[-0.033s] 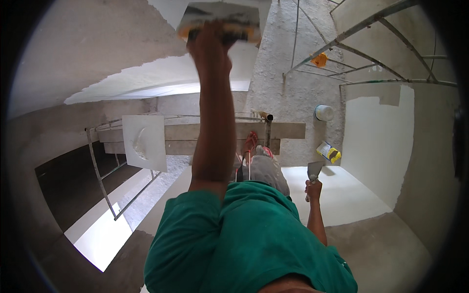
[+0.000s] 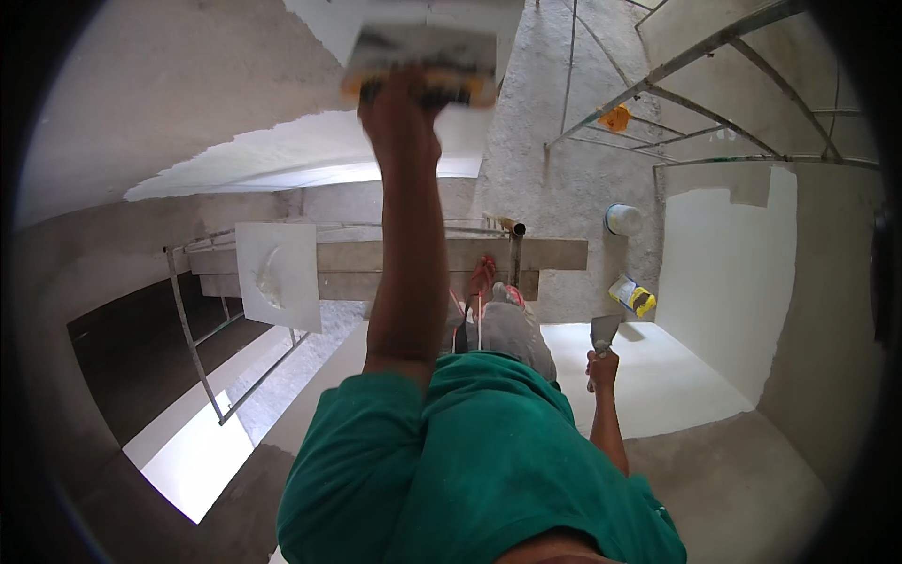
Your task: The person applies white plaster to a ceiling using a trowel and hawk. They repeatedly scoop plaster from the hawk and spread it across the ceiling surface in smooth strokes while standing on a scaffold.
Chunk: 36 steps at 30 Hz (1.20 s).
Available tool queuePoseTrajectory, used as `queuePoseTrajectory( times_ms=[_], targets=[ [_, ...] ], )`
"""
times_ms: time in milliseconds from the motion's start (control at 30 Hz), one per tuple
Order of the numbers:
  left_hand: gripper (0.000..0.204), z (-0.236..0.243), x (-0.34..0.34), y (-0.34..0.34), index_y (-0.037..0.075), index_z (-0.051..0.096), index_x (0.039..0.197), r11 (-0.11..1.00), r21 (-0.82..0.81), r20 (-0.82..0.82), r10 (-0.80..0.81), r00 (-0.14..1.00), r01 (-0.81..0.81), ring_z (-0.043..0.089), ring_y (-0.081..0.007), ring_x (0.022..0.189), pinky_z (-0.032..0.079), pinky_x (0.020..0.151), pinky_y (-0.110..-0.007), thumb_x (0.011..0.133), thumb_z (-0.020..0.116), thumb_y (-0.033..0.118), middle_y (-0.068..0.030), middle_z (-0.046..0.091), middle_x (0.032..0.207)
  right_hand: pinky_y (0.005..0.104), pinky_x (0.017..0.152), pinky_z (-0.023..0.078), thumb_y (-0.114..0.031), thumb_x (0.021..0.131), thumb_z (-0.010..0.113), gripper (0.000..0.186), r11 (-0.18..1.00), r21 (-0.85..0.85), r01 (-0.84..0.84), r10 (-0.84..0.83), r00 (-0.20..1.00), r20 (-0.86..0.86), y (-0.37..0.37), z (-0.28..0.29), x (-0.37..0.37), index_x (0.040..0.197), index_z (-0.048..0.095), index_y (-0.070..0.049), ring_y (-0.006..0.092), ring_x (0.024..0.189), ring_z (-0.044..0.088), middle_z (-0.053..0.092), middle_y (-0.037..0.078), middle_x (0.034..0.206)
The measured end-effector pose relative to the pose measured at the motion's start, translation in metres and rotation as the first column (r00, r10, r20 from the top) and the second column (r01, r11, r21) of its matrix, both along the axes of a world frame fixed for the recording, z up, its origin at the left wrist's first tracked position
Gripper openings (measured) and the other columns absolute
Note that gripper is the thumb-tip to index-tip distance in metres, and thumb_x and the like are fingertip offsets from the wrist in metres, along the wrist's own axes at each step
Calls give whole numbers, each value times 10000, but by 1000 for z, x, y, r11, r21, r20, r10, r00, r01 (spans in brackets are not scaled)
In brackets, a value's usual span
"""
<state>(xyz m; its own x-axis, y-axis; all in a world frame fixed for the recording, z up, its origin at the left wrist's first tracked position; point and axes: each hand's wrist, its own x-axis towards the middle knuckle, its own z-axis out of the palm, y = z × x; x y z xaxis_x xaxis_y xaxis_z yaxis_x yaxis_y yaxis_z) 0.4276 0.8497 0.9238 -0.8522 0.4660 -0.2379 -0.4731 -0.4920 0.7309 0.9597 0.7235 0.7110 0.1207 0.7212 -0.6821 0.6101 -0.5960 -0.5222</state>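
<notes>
My left hand [image 2: 399,113] is raised far ahead at the top of the view, closed round the handle of a wide plastering trowel [image 2: 427,52]. Its broad flat blade, blurred by motion, appears to lie against the partly white-coated wall [image 2: 305,141]; the contact itself is hidden. Lower down at my right side, my right hand [image 2: 603,368] grips a putty knife [image 2: 604,329] with its blade pointing up and away. On the planks to my left rests a white square board [image 2: 299,273] with a smear of white paste on it.
I stand on scaffold planks [image 2: 376,254] with a metal pipe frame [image 2: 183,301] at the left. A white bucket [image 2: 624,219] and a yellow container [image 2: 632,294] are on the floor to the right. Another scaffold [image 2: 700,61] stands far right, with an orange item [image 2: 615,117] by it.
My left hand and the trowel have come slightly down the view, toward me. My right hand and the putty knife have hardly moved.
</notes>
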Motion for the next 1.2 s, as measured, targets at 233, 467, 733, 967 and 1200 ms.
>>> queuePoseTrajectory(
  times_ms=[233, 467, 733, 967, 1200],
  targets=[
    [386, -273, -7, -41, 33, 512, 1125, 996, -82, 347, 66, 935, -40, 621, -257, 871, 553, 637, -363, 749, 601, 34, -100, 570, 1007, 284, 370, 386, -21, 770, 570, 79, 997, -46, -57, 61, 993, 98, -12, 15, 9, 704, 528, -29, 123, 388, 483, 493, 23, 501],
    [406, -339, -45, 9, -46, 487, 1117, 976, -204, 346, 143, 927, -75, 619, -284, 846, 558, 611, -377, 747, 611, 68, -142, 547, 998, 288, 366, 383, -19, 756, 562, 90, 997, -80, -3, 18, 982, 190, -30, 17, 30, 685, 508, -34, 125, 385, 479, 491, 32, 501],
    [302, -269, -79, 39, -105, 518, 978, 967, -227, 250, 175, 952, -118, 638, -268, 807, 624, 630, -374, 744, 591, 71, -177, 570, 944, 290, 373, 379, -14, 760, 562, 93, 996, -40, -75, 80, 988, 135, -18, 8, 19, 684, 510, -28, 124, 387, 473, 486, 24, 504],
    [251, -123, -21, 1, -58, 531, 1029, 976, -206, 177, 106, 978, -68, 622, -267, 852, 579, 702, -388, 795, 570, 23, -129, 574, 975, 283, 379, 393, -14, 772, 562, 101, 996, -70, -52, 58, 995, 80, -6, 12, -6, 684, 514, -25, 120, 404, 484, 496, 27, 515],
    [359, -322, -14, -29, -12, 511, 1103, 985, -163, 353, 103, 930, -48, 635, -246, 822, 572, 617, -361, 758, 594, 37, -108, 576, 954, 302, 383, 405, -27, 754, 580, 87, 991, -68, -117, 125, 984, 128, -11, 7, 2, 688, 526, -15, 137, 403, 507, 512, 41, 505]
  ],
)
